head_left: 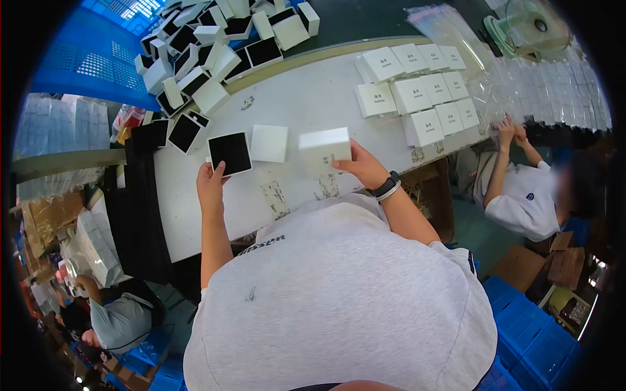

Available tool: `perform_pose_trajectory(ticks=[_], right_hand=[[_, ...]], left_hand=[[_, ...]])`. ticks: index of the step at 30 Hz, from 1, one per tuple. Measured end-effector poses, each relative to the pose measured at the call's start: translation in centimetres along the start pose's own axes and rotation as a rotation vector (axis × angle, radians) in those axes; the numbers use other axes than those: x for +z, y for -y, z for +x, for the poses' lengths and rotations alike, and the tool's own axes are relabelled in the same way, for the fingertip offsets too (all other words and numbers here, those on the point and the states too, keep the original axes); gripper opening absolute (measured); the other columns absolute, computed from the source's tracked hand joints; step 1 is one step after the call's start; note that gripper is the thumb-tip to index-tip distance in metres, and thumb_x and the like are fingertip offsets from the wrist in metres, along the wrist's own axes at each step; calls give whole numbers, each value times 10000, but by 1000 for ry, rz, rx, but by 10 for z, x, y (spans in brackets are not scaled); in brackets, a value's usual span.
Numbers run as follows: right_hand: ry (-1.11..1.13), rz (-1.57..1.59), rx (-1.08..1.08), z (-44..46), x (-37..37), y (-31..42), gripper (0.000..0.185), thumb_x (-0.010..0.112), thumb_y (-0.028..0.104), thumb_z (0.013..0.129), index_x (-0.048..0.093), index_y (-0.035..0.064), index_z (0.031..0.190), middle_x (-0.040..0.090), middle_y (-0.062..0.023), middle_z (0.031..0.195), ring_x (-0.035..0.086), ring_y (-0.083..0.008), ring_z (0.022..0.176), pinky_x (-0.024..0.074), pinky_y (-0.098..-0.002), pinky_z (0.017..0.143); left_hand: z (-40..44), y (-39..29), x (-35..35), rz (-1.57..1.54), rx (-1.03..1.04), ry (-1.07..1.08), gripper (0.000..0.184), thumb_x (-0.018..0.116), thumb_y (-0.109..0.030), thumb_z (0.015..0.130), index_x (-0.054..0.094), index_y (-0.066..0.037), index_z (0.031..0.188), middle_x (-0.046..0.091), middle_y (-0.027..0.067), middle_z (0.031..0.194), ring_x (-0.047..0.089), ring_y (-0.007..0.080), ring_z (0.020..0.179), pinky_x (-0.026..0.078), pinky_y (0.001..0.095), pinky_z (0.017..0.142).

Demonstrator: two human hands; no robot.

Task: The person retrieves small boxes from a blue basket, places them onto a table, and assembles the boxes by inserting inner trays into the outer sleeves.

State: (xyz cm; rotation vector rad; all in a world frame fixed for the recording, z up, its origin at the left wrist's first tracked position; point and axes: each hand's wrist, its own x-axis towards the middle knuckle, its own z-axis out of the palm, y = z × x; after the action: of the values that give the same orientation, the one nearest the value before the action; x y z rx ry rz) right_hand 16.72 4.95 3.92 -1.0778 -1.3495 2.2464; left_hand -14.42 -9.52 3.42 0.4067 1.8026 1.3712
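My left hand (pixel 213 179) grips the near edge of an open white box (pixel 230 154) whose inside is black, the thumb resting over its rim. In my right hand (pixel 364 166) is a closed-looking white box (pixel 324 148), slightly blurred, with faint print on its near side. The thumb lies on the front face and the fingers go behind. Between the two hands a plain white box piece (pixel 269 143) lies on the white table (pixel 293 98); neither hand touches it.
Printed white boxes (pixel 417 94) stand in rows at the right. A heap of open boxes (pixel 208 58) fills the back left, beside a blue crate (pixel 91 55). Clear plastic sleeves (pixel 541 88) and a fan (pixel 528 26) are at the far right. A co-worker (pixel 521 189) sits there.
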Motion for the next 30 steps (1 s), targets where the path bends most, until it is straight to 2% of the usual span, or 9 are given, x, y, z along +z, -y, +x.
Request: perform_pose_trajectory(ticks=[1,3,9,13,19,20,21,23,30], right_hand=[[-6,-2,1,-4,0,1,522,659,169,790,412,56,1236,549,-56,1111,526,-157,1001,425,-308,854],[-80,-634,-128,-9,1,8,563,701,124,736,413,66,1216,549,-76,1085,520,-156,997,424,-304,844],[-173,-248,-226,-31,13,20,715,764,95,659,347,83,1239,543,-139,1099,515,-210,1042,408,-349,911],[-187,-90,-360,-39,9,16,780,763,45,649,290,83,1268,547,-130,1099,518,-202,1049,436,-330,874],[-49,-84,-207,-57,3,31,467,673,30,748,473,25,1170,585,-90,1024,564,-139,929,457,-275,831],[-32,-191,-206,-59,6,39,379,660,50,766,526,19,1119,601,-81,998,567,-126,902,462,-263,806],[-17,-298,-203,-62,8,45,297,647,71,785,580,13,1069,617,-72,973,570,-112,876,467,-251,781],[-59,-358,-236,-64,16,53,281,653,88,784,596,12,1048,623,-65,953,569,-107,861,465,-243,766],[-181,-353,-252,-76,27,54,257,669,105,772,619,7,1004,632,-47,905,567,-97,825,460,-230,742]], left_hand=[[-11,-10,9,-3,-2,6,182,566,-139,862,521,-30,1000,612,43,925,598,111,847,493,251,719],[-29,-20,28,-336,-38,183,332,605,-100,823,463,-24,1114,578,60,1020,572,139,936,476,266,800],[-58,-25,58,-356,18,400,637,696,10,688,373,-34,1236,507,82,1154,500,181,1077,410,313,925],[-59,-28,63,-200,58,365,668,683,0,695,342,-40,1268,495,83,1165,499,180,1074,405,312,920],[-77,-57,78,-171,134,458,717,593,-63,821,171,-114,1398,472,95,1209,515,161,1036,410,286,898],[-74,-49,80,-60,299,450,662,549,-86,863,176,-128,1408,478,104,1213,521,152,1009,424,267,859],[-76,-52,80,-57,298,457,662,549,-86,863,176,-128,1408,478,104,1213,521,152,1009,424,267,859],[-82,-60,80,231,321,612,608,542,-99,869,231,-120,1391,503,105,1186,515,143,998,432,258,822],[-99,-69,75,219,249,696,513,543,-123,871,313,-99,1328,529,113,1115,516,176,979,439,284,813]])
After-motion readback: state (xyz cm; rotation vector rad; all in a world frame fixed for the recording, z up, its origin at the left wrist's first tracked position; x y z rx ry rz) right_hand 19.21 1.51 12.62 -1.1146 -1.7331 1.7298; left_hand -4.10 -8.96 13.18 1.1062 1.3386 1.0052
